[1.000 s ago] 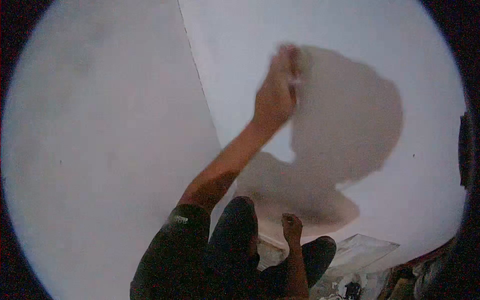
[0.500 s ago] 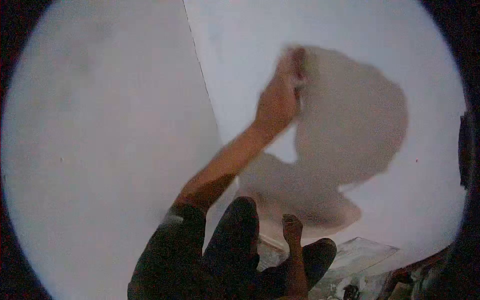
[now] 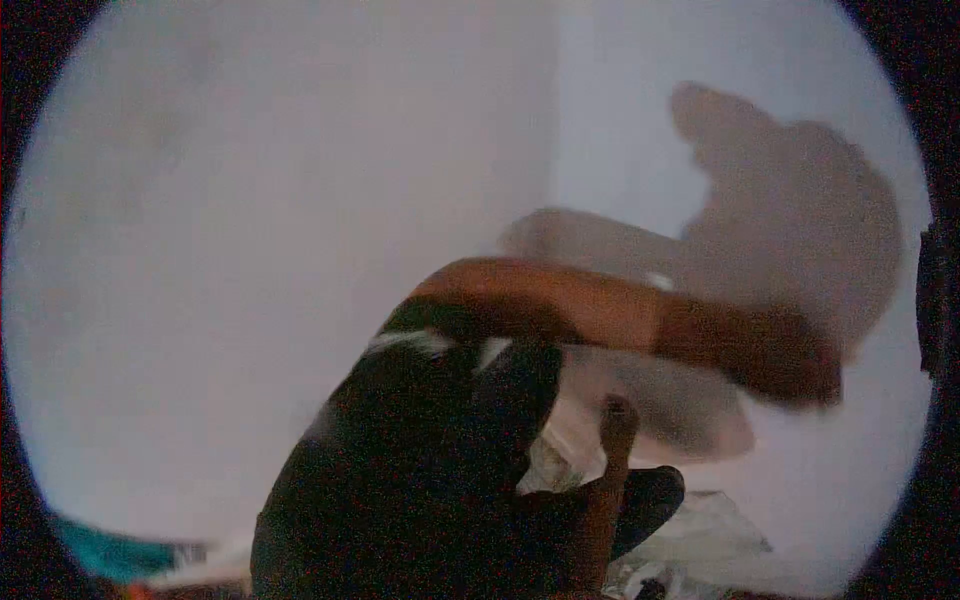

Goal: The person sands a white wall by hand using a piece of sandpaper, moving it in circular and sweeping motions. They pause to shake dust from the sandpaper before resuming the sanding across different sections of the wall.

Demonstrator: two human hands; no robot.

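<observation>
My left hand (image 3: 795, 360) is at the right, in front of a pale wall (image 3: 620, 110), at the end of an arm stretched across the view. It is blurred and in shadow. Its fingers look closed around something small that I cannot make out, and whether it touches the wall is unclear. Lower down, between my knees, my right hand (image 3: 619, 412) is held up in a fist. Anything inside that fist is hidden.
A large shadow (image 3: 800, 220) falls across the wall on the right. Behind my right knee (image 3: 655, 495) lies crumpled, translucent sheeting (image 3: 705, 535). Something teal (image 3: 115, 550) shows at the lower left. A wall corner (image 3: 553, 110) runs down near the middle.
My left hand has swept from the upper middle down to the right. My view has shifted, moving the wall corner rightward and bringing the teal thing into sight. My right hand stays closed.
</observation>
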